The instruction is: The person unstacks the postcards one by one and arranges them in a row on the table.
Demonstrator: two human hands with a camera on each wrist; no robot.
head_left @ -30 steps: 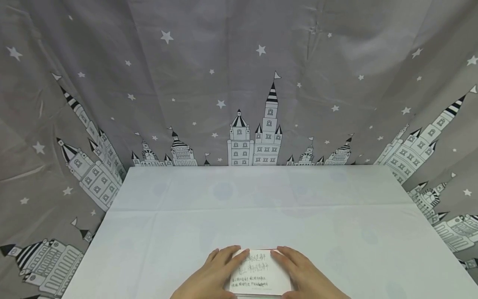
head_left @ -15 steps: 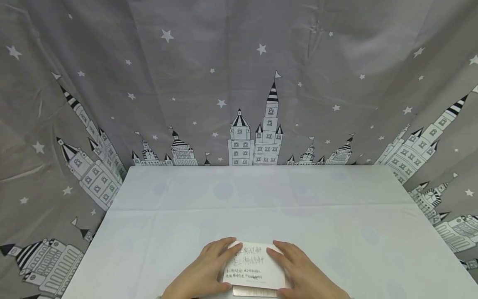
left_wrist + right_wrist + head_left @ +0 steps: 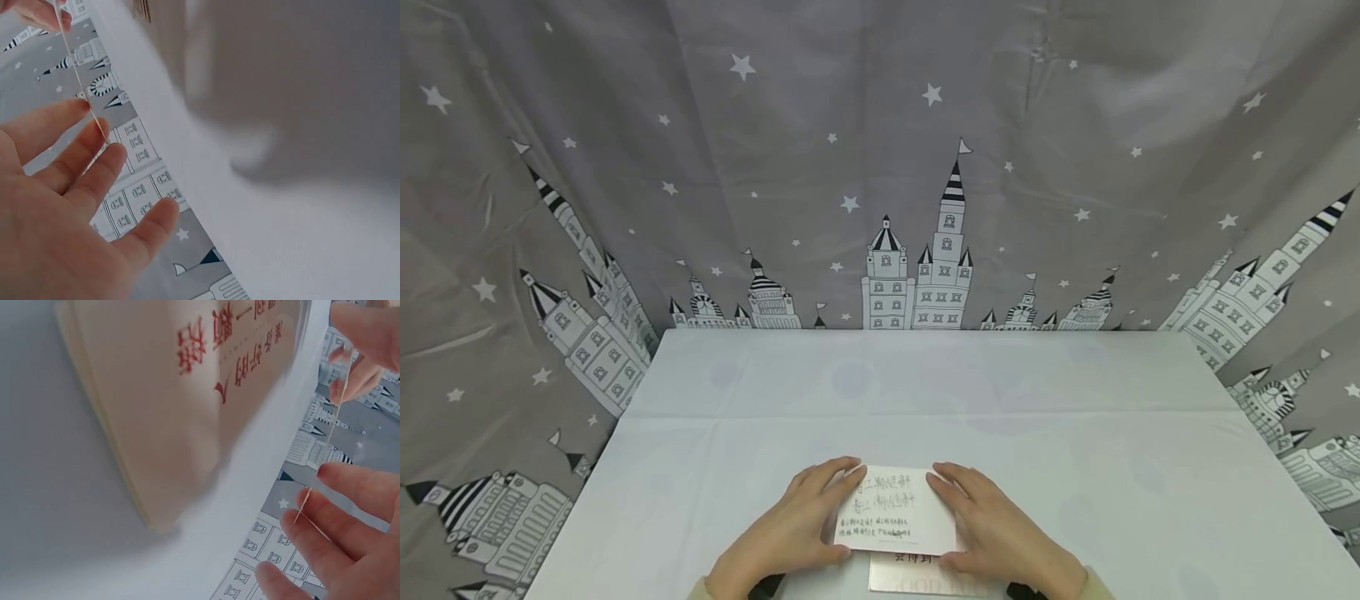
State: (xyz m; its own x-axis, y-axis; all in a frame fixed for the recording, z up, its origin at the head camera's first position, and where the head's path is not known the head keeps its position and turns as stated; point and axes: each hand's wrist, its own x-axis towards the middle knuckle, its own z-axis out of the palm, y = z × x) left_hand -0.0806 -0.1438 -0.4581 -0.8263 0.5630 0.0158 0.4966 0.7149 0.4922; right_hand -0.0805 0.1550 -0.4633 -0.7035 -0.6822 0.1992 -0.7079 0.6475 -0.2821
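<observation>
A handwritten card (image 3: 891, 510) is held by its side edges between the left hand (image 3: 782, 533) and right hand (image 3: 1000, 533), above a booklet (image 3: 917, 575) near the table's (image 3: 925, 392) front edge. From the left wrist, the card's thin edge (image 3: 81, 81) is seen against straight fingers (image 3: 81, 162). From the right wrist, the edge (image 3: 312, 500) is pressed by fingertips (image 3: 337, 481), the red-lettered booklet (image 3: 181, 406) lying below.
</observation>
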